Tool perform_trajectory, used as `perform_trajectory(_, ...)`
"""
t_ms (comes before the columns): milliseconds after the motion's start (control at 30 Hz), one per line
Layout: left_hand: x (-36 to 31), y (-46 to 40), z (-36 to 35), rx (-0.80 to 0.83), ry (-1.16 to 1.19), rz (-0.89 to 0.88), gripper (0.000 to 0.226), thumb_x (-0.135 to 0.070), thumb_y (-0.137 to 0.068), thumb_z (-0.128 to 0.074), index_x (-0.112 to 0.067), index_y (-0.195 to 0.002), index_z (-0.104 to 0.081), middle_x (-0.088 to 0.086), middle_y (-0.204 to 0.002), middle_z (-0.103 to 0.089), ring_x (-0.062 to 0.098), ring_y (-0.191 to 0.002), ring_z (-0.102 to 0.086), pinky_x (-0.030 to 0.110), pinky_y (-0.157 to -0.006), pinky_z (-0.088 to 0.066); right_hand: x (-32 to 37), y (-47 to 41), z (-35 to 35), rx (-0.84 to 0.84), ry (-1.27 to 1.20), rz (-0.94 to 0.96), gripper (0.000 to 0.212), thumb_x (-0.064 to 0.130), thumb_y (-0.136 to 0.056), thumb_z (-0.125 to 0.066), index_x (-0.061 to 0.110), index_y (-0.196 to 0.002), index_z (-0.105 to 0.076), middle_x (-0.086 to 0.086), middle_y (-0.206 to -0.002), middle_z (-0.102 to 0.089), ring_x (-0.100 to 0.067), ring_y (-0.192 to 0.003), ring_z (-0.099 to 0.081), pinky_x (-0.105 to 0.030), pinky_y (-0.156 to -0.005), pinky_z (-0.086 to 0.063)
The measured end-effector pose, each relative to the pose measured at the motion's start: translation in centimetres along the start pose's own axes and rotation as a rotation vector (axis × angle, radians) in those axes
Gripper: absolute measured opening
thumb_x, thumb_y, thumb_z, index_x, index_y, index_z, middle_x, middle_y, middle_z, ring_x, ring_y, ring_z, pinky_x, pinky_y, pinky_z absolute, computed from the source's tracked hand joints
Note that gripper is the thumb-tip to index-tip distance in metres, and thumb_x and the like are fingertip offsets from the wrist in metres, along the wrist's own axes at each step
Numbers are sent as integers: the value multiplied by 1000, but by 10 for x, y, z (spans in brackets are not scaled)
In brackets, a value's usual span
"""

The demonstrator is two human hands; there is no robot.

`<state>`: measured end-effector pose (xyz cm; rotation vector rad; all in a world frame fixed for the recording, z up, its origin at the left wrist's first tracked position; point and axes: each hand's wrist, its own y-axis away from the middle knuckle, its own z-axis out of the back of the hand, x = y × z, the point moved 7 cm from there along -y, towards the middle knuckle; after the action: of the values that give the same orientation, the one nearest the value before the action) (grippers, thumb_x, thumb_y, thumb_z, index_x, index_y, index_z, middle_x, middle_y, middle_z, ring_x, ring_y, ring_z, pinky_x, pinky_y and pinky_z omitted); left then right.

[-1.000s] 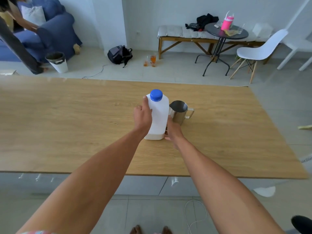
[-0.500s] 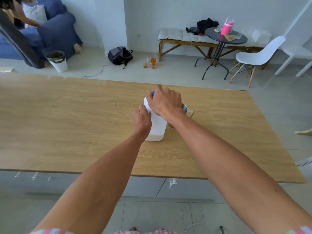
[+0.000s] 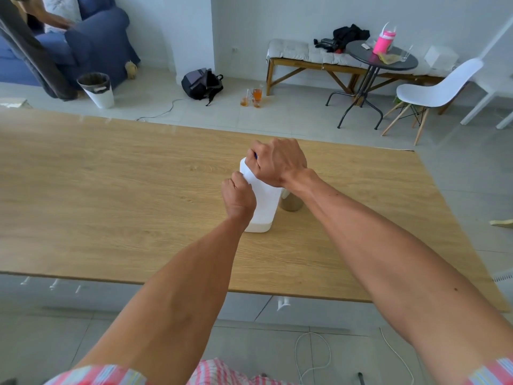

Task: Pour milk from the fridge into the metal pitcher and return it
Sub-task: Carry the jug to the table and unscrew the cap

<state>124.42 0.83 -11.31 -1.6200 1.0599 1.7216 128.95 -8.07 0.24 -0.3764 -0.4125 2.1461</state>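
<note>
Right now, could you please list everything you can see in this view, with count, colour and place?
white plastic milk bottle: one, upright mid-table
blue cap: one, mostly under right hand
metal pitcher: one, silver, right of bottle
wooden table: one, light oak
white bin: one, floor, far left
black backpack: one, floor
amber glasses: about three, floor
round dark table: one, far right
pink tumbler: one, on round table
white chair: one, far right
left hand: grips bottle
right hand: grips cap
</note>
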Motion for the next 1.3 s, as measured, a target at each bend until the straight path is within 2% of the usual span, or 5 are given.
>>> perform_trajectory(167,-7,3,3,-50,-54,-53,43,1,-98,-36,-17,-60,-30,-4,-60,-30,2,-41,-33,20,-45,-29,-2,-2,-3,-49,-41,55,34,35,-95,-33,19,-67,-43,4,-46,-39,-24,-38,-36,-23,-47,-16)
perform_trajectory(733,-12,13,1,-53,72,-22,26,-26,-81,-34,-18,-58,-27,-14,-40,-26,5,-45,-24,36,-58,-26,-5,-7,-7,-94,-175,223,27,27,-91,-40,18,-67,-44,3,-43,-37,-25,-38,-28,-24,-45,-24)
perform_trajectory(967,-11,14,3,-90,49,-16,29,-27,-82,-35,-16,-55,-29,-13,-48,-27,15,-58,-24,37,-58,-29,-18,2,2,-68,-91,94,47,60,-97,-48,14,-86,-41,4,-51,-46,-23,-40,-40,-26,-45,-32)
perform_trajectory(1200,-14,13,4,-96,-64,-41,42,-4,-102,-38,-14,-61,-34,1,-65,-33,16,-58,-27,24,-50,-30,-10,14,6,89,-281,245,24,33,-100,-43,14,-109,-55,-4,-97,-53,-25,-81,-53,-44,-71,-51)
perform_trajectory(1300,-15,14,3,-79,-129,-75,42,-3,-103,-38,-17,-64,-33,-1,-67,-33,16,-61,-28,17,-51,-34,-3,19,11,118,-232,300,38,30,-93,-41,15,-125,-55,-5,-108,-53,-23,-88,-52,-39,-73,-49)
